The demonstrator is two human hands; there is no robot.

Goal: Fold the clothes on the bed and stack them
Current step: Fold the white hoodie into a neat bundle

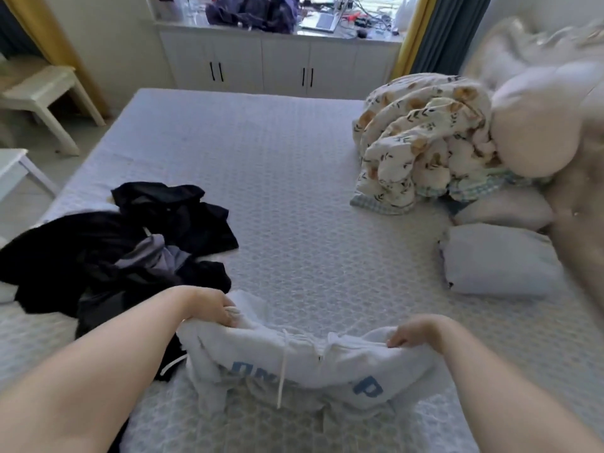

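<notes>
A white hooded top with blue letters and a white drawstring (294,361) hangs stretched between both hands just above the near edge of the bed (277,197). My left hand (212,307) grips its upper left edge with curled fingers. My right hand (413,333) grips the upper right edge the same way. A heap of unfolded black and grey clothes (124,246) lies on the bed to the left, touching my left forearm.
A crumpled floral quilt (421,145) and pale pillows (496,259) fill the bed's right side. A white cabinet (277,65) runs along the far wall under a cluttered sill. White side tables (42,93) stand on the floor at left.
</notes>
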